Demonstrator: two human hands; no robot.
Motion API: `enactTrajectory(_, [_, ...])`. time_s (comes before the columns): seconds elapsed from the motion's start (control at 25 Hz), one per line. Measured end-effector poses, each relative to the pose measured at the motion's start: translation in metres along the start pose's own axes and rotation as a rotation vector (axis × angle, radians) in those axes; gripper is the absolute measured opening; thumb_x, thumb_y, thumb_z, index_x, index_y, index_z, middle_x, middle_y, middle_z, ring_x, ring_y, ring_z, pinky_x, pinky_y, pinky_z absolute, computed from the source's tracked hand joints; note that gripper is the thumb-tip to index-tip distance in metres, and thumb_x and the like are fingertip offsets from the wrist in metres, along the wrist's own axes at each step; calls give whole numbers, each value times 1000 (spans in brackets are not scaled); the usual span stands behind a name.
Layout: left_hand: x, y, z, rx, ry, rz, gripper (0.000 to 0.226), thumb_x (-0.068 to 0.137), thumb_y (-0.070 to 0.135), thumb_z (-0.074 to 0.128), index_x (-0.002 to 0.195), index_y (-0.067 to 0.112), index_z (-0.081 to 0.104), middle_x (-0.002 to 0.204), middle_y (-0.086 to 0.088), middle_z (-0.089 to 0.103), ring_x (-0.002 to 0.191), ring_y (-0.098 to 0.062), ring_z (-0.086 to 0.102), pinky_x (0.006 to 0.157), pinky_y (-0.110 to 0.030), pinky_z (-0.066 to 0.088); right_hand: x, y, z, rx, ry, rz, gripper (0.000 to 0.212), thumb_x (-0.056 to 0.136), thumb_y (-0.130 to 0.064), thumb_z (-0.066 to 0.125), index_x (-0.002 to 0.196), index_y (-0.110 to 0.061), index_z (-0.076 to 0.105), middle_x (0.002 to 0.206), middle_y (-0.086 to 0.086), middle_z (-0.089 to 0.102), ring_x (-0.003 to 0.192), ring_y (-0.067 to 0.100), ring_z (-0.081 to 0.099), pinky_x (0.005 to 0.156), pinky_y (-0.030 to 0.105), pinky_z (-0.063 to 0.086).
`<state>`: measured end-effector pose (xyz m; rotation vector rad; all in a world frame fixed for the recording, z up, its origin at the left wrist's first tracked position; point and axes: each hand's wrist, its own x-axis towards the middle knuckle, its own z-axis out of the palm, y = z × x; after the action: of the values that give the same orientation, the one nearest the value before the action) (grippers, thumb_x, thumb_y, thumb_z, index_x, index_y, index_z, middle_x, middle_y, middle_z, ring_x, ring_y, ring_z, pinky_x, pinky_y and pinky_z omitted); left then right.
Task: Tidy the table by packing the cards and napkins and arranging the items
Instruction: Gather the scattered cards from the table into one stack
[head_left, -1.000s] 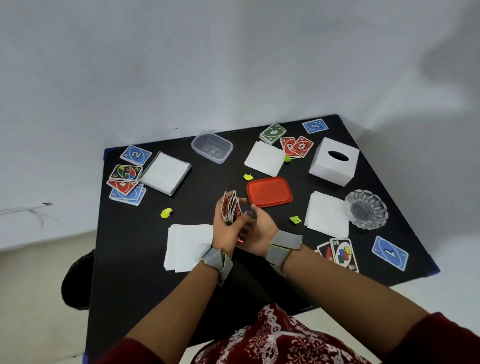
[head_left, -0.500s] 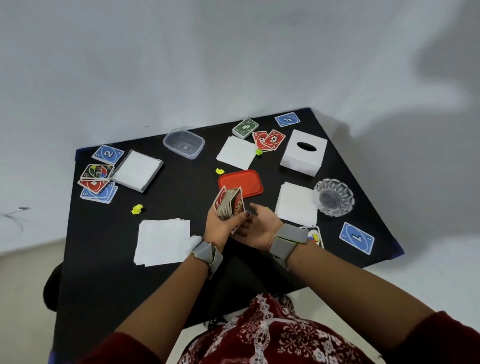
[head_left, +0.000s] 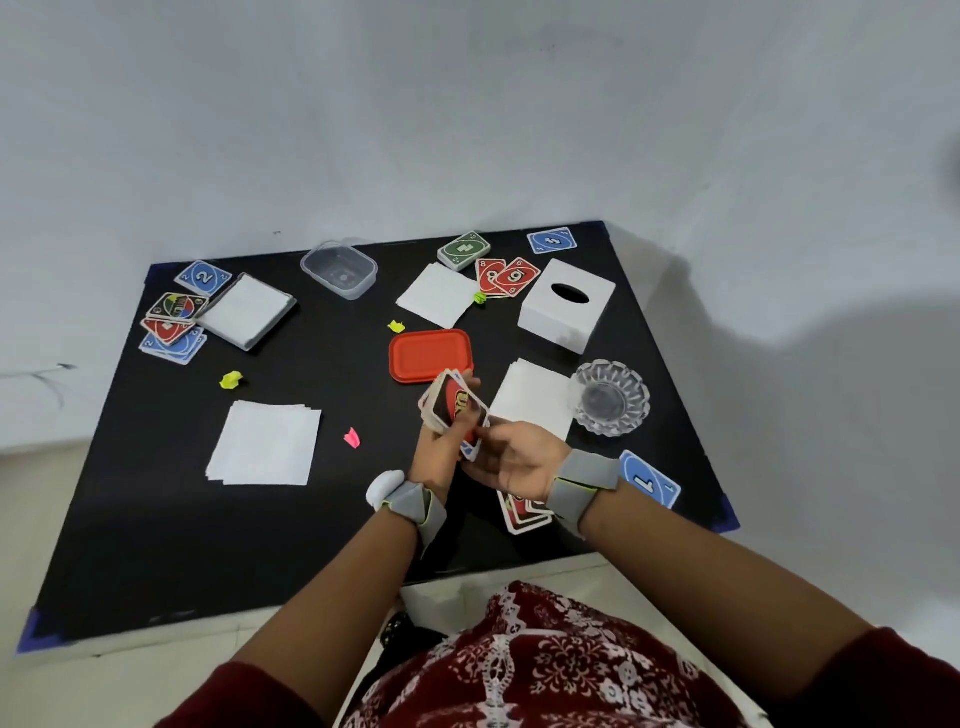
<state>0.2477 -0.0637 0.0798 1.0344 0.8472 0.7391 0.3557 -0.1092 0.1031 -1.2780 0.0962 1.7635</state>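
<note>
My left hand (head_left: 432, 457) grips a stack of cards (head_left: 451, 401) above the black table (head_left: 156, 519), back side up, just in front of the red lid (head_left: 430, 355). My right hand (head_left: 514, 457) pinches the stack's near edge from the right. Loose cards lie about: a blue 2 (head_left: 203, 277) and a small pile (head_left: 174, 325) at far left, a green card (head_left: 464, 250), two red cards (head_left: 508, 276) and a blue card (head_left: 551, 241) at the back, a blue 1 (head_left: 649, 478) at right, several cards (head_left: 522, 512) under my right wrist. White napkins lie at front left (head_left: 265, 441), back centre (head_left: 440, 293) and right (head_left: 535, 397).
A clear plastic container (head_left: 340, 270) stands at the back, a white tissue box (head_left: 566, 304) at back right, a glass ashtray (head_left: 613, 397) on the right napkins. A thick white napkin stack (head_left: 247, 310) lies far left. Yellow scraps (head_left: 231, 379) and a pink scrap (head_left: 352, 437) dot the table.
The card stack has turned from a fanned, face-showing hold to a squared stack with its back up. Both hands stayed together near the red lid. The pink scrap now shows.
</note>
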Motion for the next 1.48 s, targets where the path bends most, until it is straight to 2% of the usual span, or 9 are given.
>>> enactTrajectory(0.2, [-4,18,6,27,-24,108,47,70,4,67,115,2,54,103,-8,67,99,-15,65,86,-29,52,-10,-3,-7,-94,-127,2,27,96,-4,37,96,-19,60,67,0,69,71,15,65,68,29,56])
enactTrajectory(0.48, [-5,18,20,175,-99,144,38,75,5,69,109,15,55,99,-6,64,91,-14,64,81,-25,53,-18,-20,-13,-222,-198,43,38,97,-43,34,93,-20,63,75,-1,71,78,17,64,82,34,47])
enactTrajectory(0.6, [-1,13,19,-61,64,-95,13,87,8,58,97,17,59,87,-7,65,87,-19,65,76,-32,53,-11,-15,-34,-478,101,-94,43,97,-45,37,113,-10,56,94,5,69,88,23,63,87,36,45])
enactTrajectory(0.68, [2,2,12,-131,193,-324,13,90,6,53,93,17,61,77,-4,65,81,-18,66,71,-30,49,-2,4,-65,-1096,482,-241,49,96,-43,41,129,-7,49,121,13,57,107,32,57,95,38,42])
enactTrajectory(0.76, [1,-16,2,-59,231,-503,13,89,7,54,90,19,61,78,-2,62,68,-13,66,64,-27,48,2,37,-89,-1588,651,-316,48,93,-42,46,132,-14,45,131,14,45,117,35,47,96,40,41])
enactTrajectory(0.96, [-18,-42,-14,49,291,-806,7,90,15,53,85,11,56,83,-7,63,68,-22,61,60,-28,46,18,67,-74,-1648,506,-566,51,87,-29,54,136,-25,43,140,6,38,123,31,41,90,40,44])
enactTrajectory(1.12, [-26,-43,-15,19,319,-864,17,88,16,53,101,5,55,80,-14,63,66,-27,61,61,-34,51,19,56,-72,-1412,686,-388,59,89,-31,56,141,-16,34,137,15,39,123,36,42,99,40,40])
enactTrajectory(1.28, [-30,-39,-7,-95,261,-950,23,88,18,50,104,3,56,86,-19,59,73,-29,57,65,-42,56,10,59,-70,-1672,630,-372,86,76,-44,67,145,-17,24,141,12,35,128,32,38,100,41,40])
enactTrajectory(1.48, [-24,-37,-4,-47,247,-916,18,88,17,49,96,5,59,80,-14,60,72,-25,58,70,-42,53,24,33,-69,-2065,275,-505,110,64,-43,78,150,-25,12,154,6,22,142,27,23,115,43,22])
